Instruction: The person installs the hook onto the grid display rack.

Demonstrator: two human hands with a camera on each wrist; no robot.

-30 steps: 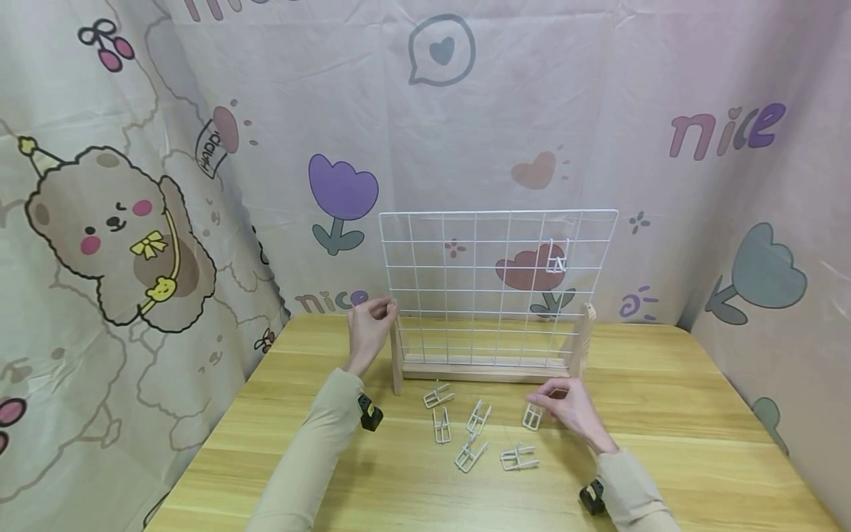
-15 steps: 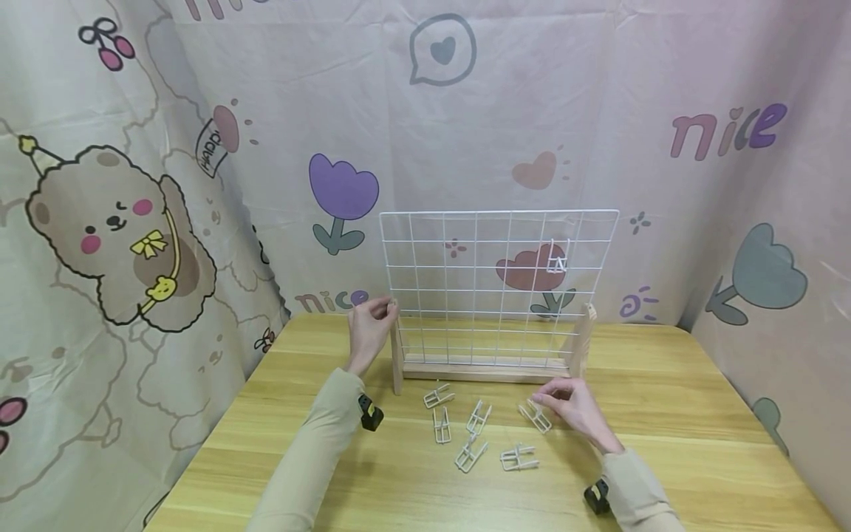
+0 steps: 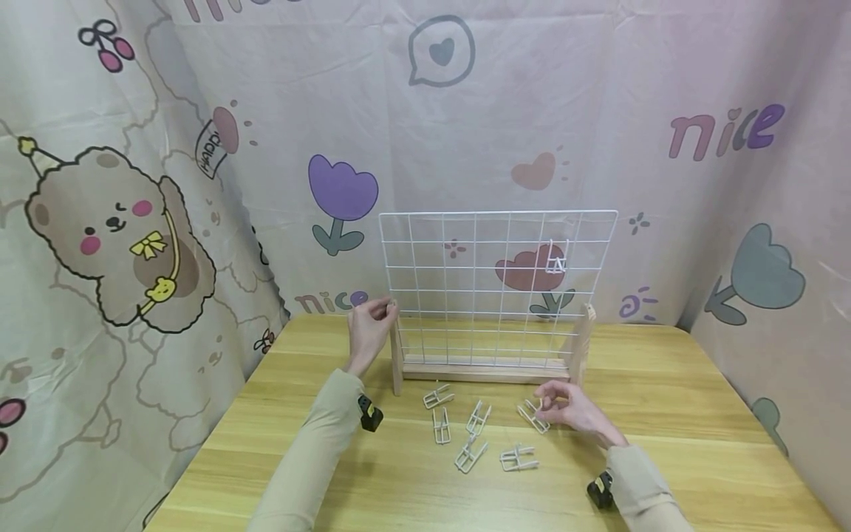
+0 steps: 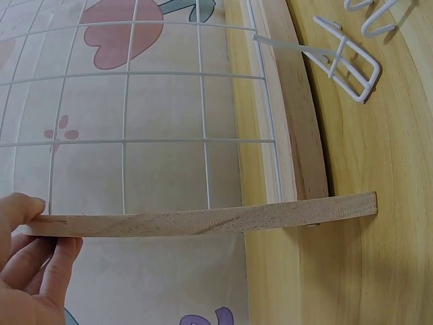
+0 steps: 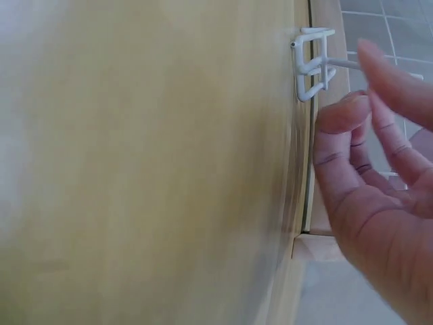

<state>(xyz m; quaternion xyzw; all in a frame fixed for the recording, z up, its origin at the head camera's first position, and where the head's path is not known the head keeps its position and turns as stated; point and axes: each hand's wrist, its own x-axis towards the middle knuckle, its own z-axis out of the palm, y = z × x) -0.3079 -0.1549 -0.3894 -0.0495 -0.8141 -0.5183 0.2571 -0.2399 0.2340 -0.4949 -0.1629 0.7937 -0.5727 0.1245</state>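
Note:
A white wire grid panel (image 3: pixel 492 277) stands upright in a wooden base. My left hand (image 3: pixel 369 329) pinches the top of its left wooden upright (image 3: pixel 397 355); the left wrist view shows thumb and fingers on either side of this upright (image 4: pixel 203 222). At the right front of the stand, my right hand (image 3: pixel 570 408) is at a white double-prong wire hook (image 3: pixel 534 416) that lies slanted on the table. In the right wrist view, thumb and index fingertips are apart, and a prong of the hook (image 5: pixel 314 66) runs behind the index finger.
Several more white hooks lie in front of the stand, among them one hook (image 3: pixel 442 426) at the left and one hook (image 3: pixel 518 458) near the front. Another hook (image 3: pixel 557 258) hangs on the grid's upper right. A printed curtain (image 3: pixel 439 133) encloses the wooden table (image 3: pixel 399 488).
The hook by my right hand has turned from nearly straight to slanted. My right thumb and index finger have spread apart beside it. The left hand keeps its place.

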